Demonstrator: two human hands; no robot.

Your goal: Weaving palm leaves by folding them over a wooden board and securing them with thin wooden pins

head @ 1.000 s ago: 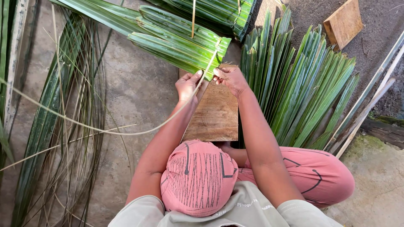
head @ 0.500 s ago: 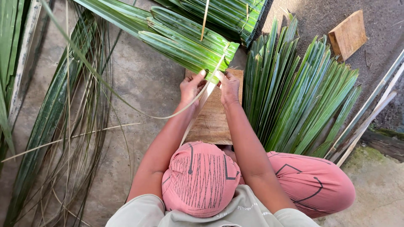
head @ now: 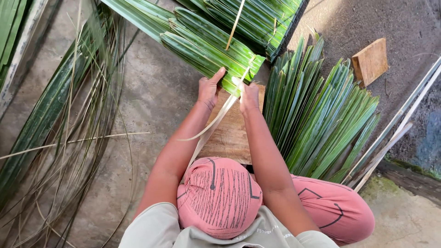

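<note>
Long green palm-leaf bundle (head: pixel 202 39), long axis running from upper left down to lower right, its cut end over the brown wooden board (head: pixel 229 135). Left hand (head: pixel 209 87) closed on that end; right hand (head: pixel 249 95) pinches a pale leaf strip (head: pixel 216 121) trailing toward the lower left. Half a second earlier the strip arced far leftward; now it hangs short
</note>
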